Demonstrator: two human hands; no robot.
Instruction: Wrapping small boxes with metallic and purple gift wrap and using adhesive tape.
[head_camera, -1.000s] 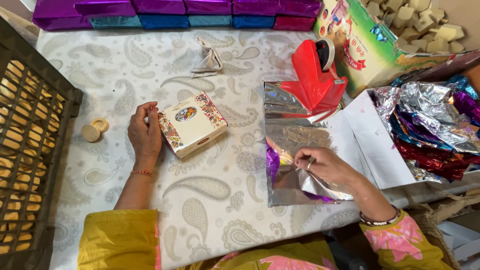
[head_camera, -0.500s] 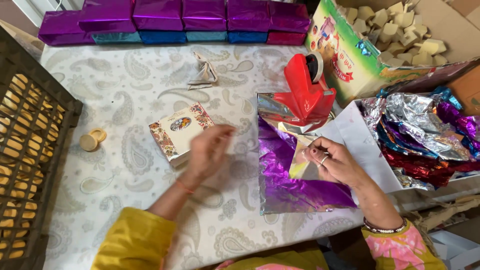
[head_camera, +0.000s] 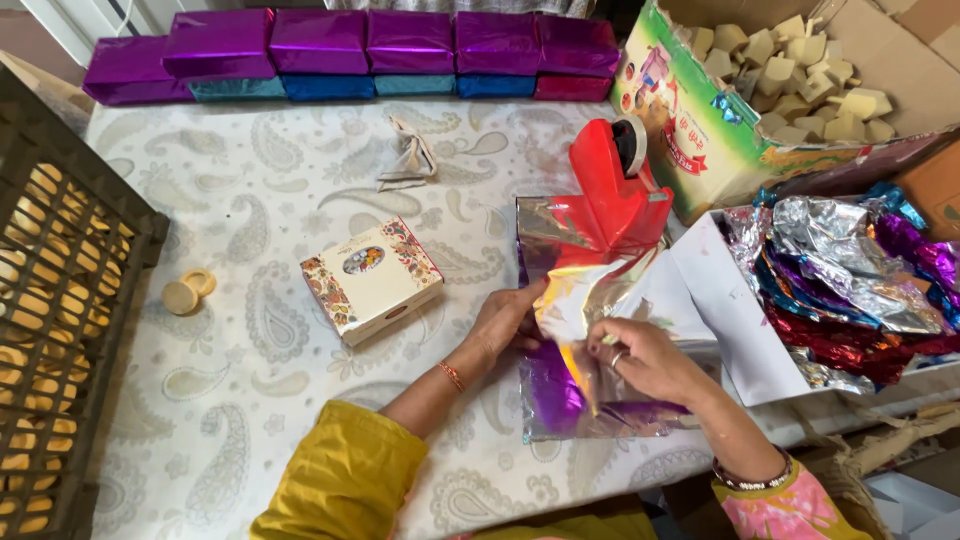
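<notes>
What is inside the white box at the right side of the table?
The white box holds a pile of crumpled foil sheets, silver, blue, red and purple. Whatever lies beneath the pile is covered.

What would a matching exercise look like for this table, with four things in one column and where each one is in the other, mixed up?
Things:
1. patterned box
2. red tape dispenser
3. foil sheet
4. wrapped boxes

Places:
A. in a row along the table's far edge
B. under both hands
C. left of the left hand
D. standing at the foil sheet's far end

Pairs: 1-C, 2-D, 3-B, 4-A
</notes>
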